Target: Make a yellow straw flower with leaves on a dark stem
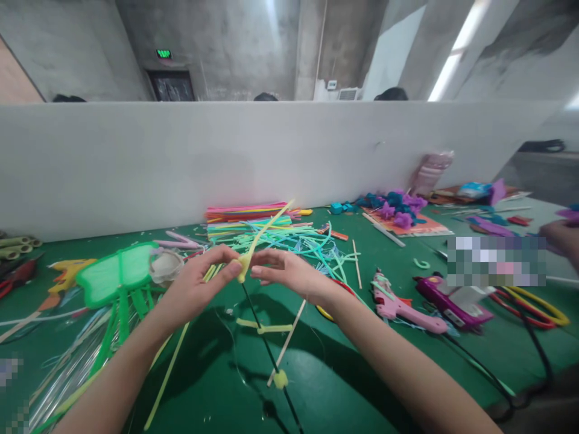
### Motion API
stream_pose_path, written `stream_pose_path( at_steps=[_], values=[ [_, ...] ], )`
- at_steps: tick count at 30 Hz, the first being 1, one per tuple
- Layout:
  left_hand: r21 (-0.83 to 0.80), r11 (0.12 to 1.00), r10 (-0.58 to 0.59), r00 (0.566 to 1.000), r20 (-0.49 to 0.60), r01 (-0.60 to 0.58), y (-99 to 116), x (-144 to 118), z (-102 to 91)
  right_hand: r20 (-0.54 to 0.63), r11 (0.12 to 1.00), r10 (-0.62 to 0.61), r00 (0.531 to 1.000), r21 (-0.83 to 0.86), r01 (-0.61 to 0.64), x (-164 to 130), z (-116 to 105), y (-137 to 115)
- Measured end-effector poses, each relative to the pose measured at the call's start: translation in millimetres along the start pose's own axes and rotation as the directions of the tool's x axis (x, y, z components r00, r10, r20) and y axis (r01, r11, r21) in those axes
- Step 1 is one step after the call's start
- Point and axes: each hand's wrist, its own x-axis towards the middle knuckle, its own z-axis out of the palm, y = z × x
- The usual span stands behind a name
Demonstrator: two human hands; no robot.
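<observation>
My left hand (199, 280) and my right hand (289, 271) meet above the green table (217, 386). Both pinch a pale yellow pipe cleaner (262, 236) that sticks up and to the right from between my fingertips. It seems wound at its lower end onto a thin dark stick (266, 343) that slants down toward me. A small yellow blob (280, 378) sits low on that stick, beside a pale stick (289, 337).
A pile of coloured pipe cleaners (253, 217) lies behind my hands. A green butterfly shape (115, 274) and a tape roll (165, 265) are at left. Pink (398, 304) and purple (447, 301) glue guns lie at right, with purple flowers (398, 208) behind. Another person's hand (561, 238) is at far right.
</observation>
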Motion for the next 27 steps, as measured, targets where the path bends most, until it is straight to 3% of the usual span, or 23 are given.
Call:
stream_pose_path(
  at_steps=[1,3,5,6,9,12,27],
  values=[
    [0.031,0.999,-0.007,1.0,-0.004,0.007,2,1,-2.5,-0.017,0.997,0.024,1.0,-0.067,-0.025,-2,-9,-5],
    [0.068,0.997,-0.032,0.999,0.001,0.032,5,3,-5.6,-0.196,0.991,-0.005,0.981,-0.131,-0.021,-7,-25,-17],
    [0.076,0.995,-0.069,0.998,0.007,0.068,6,5,-6.1,-0.364,0.977,-0.141,0.921,-0.199,0.071,-12,-31,-31],
    [0.074,0.994,-0.082,0.997,0.01,0.081,6,6,-5.5,-0.388,0.956,-0.23,0.892,-0.264,0.132,-15,-30,-37],
    [0.076,0.994,-0.084,0.996,0.024,0.082,6,7,-2.5,-0.256,0.81,-0.432,0.865,-0.531,0.247,-20,-15,-50],
    [0.063,0.995,-0.074,0.996,0.047,0.071,6,6,-0.7,-0.117,0.693,-0.485,0.867,-0.657,0.298,-19,2,-54],
    [-0.031,0.997,-0.07,0.99,0.122,0.075,9,8,1.5,-0.048,0.758,-0.27,0.962,-0.627,0.182,-14,6,-59]
  ],
)
